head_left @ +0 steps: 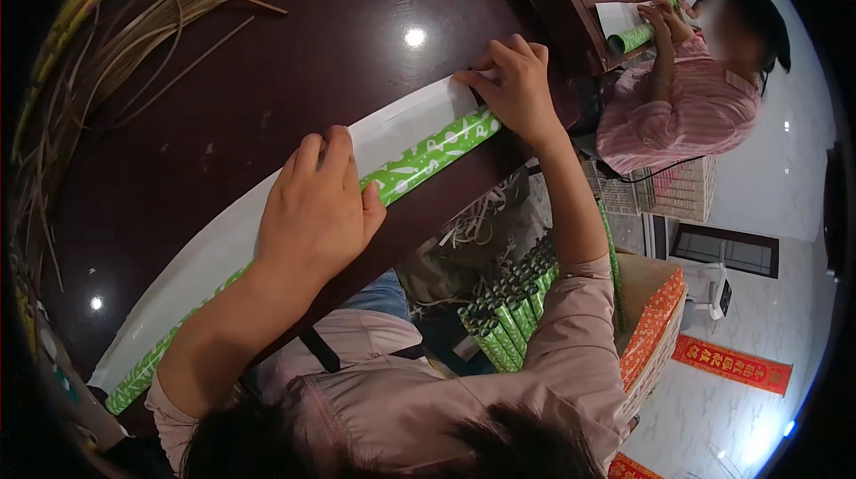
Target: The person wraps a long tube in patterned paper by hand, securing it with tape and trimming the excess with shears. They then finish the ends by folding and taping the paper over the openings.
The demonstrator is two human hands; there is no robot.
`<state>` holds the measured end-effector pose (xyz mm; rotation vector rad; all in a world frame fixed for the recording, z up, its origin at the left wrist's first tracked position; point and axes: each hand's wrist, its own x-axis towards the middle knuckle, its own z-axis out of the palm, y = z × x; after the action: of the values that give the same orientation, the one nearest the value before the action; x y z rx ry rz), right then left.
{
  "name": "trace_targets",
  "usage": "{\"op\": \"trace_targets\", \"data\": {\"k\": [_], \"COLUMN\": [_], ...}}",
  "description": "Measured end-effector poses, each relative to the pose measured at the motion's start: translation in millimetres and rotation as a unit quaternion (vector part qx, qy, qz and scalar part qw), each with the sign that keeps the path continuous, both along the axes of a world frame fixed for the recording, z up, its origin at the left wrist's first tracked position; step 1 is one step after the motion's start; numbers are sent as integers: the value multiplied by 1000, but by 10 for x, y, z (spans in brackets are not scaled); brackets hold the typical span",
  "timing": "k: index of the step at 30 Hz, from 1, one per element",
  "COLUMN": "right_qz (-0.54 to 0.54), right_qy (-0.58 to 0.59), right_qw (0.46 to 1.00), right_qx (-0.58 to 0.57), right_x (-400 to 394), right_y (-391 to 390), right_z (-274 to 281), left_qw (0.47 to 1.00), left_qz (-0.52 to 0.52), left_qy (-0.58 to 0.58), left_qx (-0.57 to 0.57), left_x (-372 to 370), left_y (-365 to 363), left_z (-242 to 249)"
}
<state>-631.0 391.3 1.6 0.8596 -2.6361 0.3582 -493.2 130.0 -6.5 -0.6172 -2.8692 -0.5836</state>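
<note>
A long sheet of green patterned wrapping paper [432,158], partly rolled along its near edge, lies across the dark table. Its white underside [392,120] faces up beyond the roll. My left hand [314,202] rests over the middle of it, fingers bent on the white side and thumb against the green roll. At the right end, my right hand [515,86] pinches the paper between thumb and bent fingers, its palm side close to the roll's end. Whether a core lies inside the roll is hidden.
Dry plant strips [178,28] lie at the table's [294,42] far left. Below its near edge stands a bundle of green patterned tubes [504,323], beside an orange-trimmed box [649,327]. At upper right, a person in a striped shirt [682,122] handles another green roll [631,38].
</note>
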Motion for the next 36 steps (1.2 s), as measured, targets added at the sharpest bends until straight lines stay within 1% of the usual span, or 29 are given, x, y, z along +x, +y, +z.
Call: {"op": "trace_targets", "data": {"k": [2, 5, 8, 10, 11, 12, 13, 14, 15, 16, 18, 19, 21, 22, 23, 24, 25, 26, 27, 29, 30, 32, 33, 35, 36], "right_qz": [11, 0, -6, 2, 12, 14, 21, 29, 13, 19, 19, 21, 23, 16, 23, 30, 28, 25, 47, 131, 184, 269, 312, 311, 314], "right_qy": [-6, -19, -36, -29, -27, -20, -43, -64, -96, -91, -111, -155, -141, -130, -119, -118, -65, -12, 2, -51, -39, -39, -13, 8, 26], "right_qw": [1000, 999, 999, 999, 999, 999, 999, 998, 995, 996, 992, 983, 984, 984, 987, 987, 993, 997, 997, 990, 980, 952, 939, 937, 933], "right_qx": [16, 30, 37, 39, 45, 41, 20, -2, 2, 0, -65, -97, -110, -122, -110, -108, -91, -74, -62, -14, 63, 139, 143, 158, 172], "right_x": [-26, -7, 31, 56, 70, 76, 79, 76, 81, 108, 100, 56, 88, 119, 143, 169, 201, 247, 332, 541, 616, 721, 735, 703, 682], "right_y": [16, 12, -20, -44, -52, -45, -19, 8, 36, 39, 15, 56, 20, 2, -12, -23, -64, -138, -198, -386, -451, -529, -586, -571, -566], "right_z": [-23, 0, 71, 127, 152, 162, 169, 168, 180, 193, 171, 118, 114, 99, 92, 93, 121, 169, 295, 527, 555, 468, 423, 287, 233], "left_qw": [1000, 1000, 998, 991, 990, 990, 990, 987, 987, 989, 989, 989, 978, 984, 984, 985, 985, 985, 985, 985, 986, 987, 987, 987, 985], "left_qz": [0, 1, 6, -28, -27, -58, -86, -84, -79, -78, -90, -83, -54, -31, -24, 6, 37, 44, 41, 39, 20, -4, -7, -12, -11], "left_qy": [23, 24, 58, 130, 136, 124, 111, 131, 136, 115, 92, 96, 133, 96, 97, 96, 95, 96, 104, 113, 109, 111, 110, 113, 112], "left_qx": [-7, -6, 11, -6, -10, -19, -29, -28, -32, -46, -75, -77, -149, -147, -147, -143, -139, -140, -134, -128, -125, -120, -116, -111, -129], "left_x": [3, 17, 34, 45, 57, 72, 92, 105, 122, 142, 124, 145, 254, 322, 379, 438, 473, 487, 527, 549, 538, 535, 532, 523, 518], "left_y": [4, 13, 26, 17, 4, -10, -23, -28, -30, -30, -86, -90, -66, -51, -35, -17, -12, -20, -38, -97, -133, -157, -165, -220, -260], "left_z": [10, 14, 5, 20, 50, 89, 132, 126, 113, 101, 107, 93, 74, 106, 119, 120, 120, 86, 71, 29, 26, 12, 8, 22, 43]}}
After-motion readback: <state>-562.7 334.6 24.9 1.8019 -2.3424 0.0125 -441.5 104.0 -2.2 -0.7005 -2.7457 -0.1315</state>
